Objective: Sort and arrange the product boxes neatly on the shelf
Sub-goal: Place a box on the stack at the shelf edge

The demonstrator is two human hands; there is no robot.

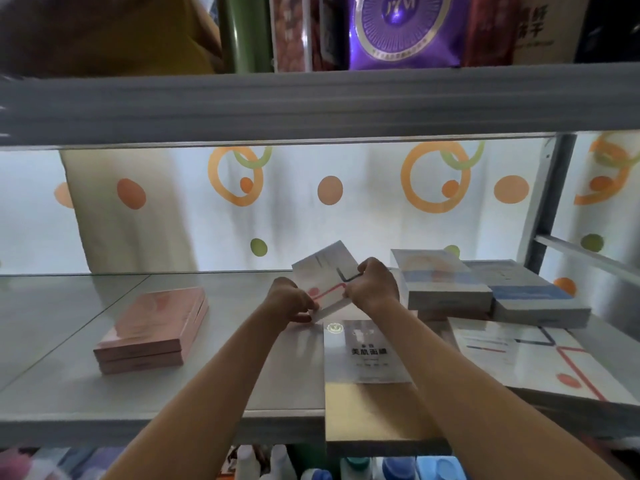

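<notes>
White box is tilting above the shelf; I'm gripping it with my left hand and right hand, pink boxes lying stacked left.

left hand curled, pinching box | right hand curled, gripping it | both arms stretched forward

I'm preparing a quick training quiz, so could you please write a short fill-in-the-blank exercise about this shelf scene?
1. The white box is held by ____ hands, the left hand and the right hand.
2. The stack of boxes lying on the left part of the shelf is ____ in colour.
3. The pack on the shelf above is ____ in colour.

Missing words: both; pink; purple
</notes>
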